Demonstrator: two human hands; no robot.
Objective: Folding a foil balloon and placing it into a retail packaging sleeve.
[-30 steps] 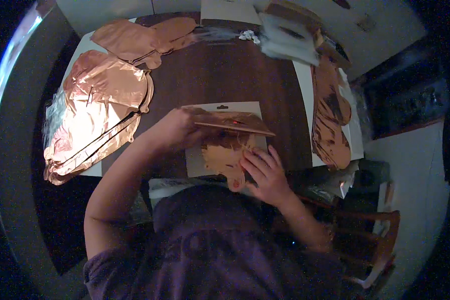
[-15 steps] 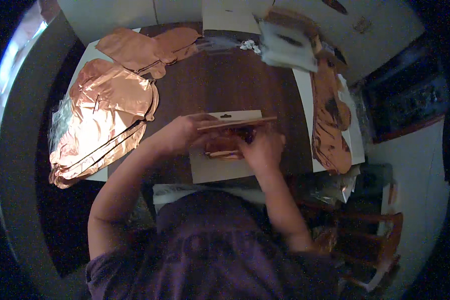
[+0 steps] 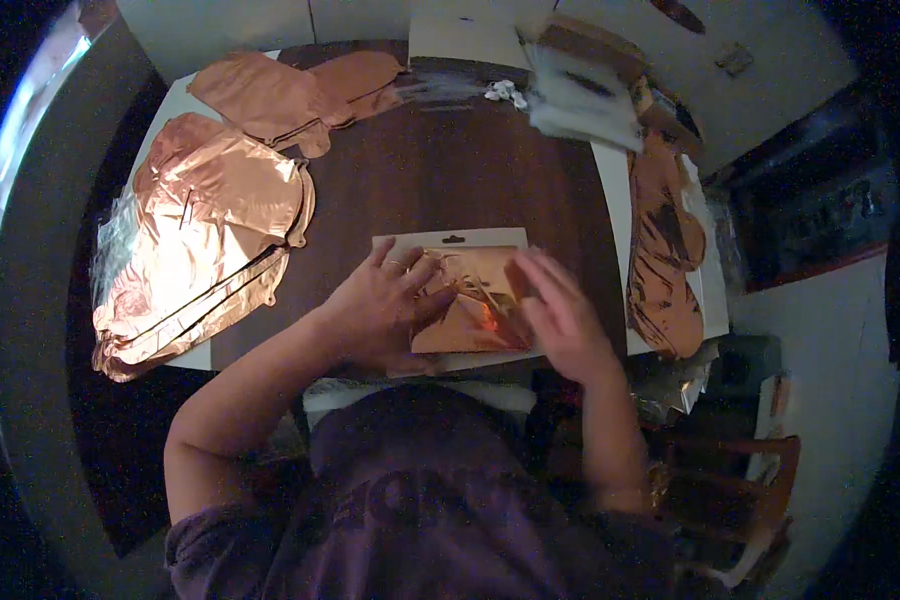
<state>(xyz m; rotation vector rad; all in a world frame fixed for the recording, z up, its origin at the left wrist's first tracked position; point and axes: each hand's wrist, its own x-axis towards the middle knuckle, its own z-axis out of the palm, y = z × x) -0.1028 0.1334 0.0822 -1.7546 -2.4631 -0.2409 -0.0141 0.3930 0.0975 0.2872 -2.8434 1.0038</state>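
Observation:
A white backing card (image 3: 495, 237) with a hanging slot lies on the dark table in front of me. On it rests a folded, shiny copper-coloured foil sheet (image 3: 465, 330), catching an orange glint. My left hand (image 3: 375, 305) is spread over the left part of the foil and card, fingers apart. Along the right edge of the foil is my right hand (image 3: 567, 325), its fingers stretched out and slightly blurred. Whether the right fingertips touch the foil, I cannot tell.
Flat copper foil balloons (image 3: 205, 215) are piled at the left, with more foil pieces (image 3: 255, 95) behind them and others (image 3: 660, 290) along the right edge. A stack in clear plastic (image 3: 580, 95) stands at the back right, beside small white bits (image 3: 507, 95). A wooden chair (image 3: 785, 455) is at lower right.
The thin flat piece held up between my hands no longer stands on edge; the foil now lies flat over the card. My left hand has come down onto it, and my right hand has moved right and opened.

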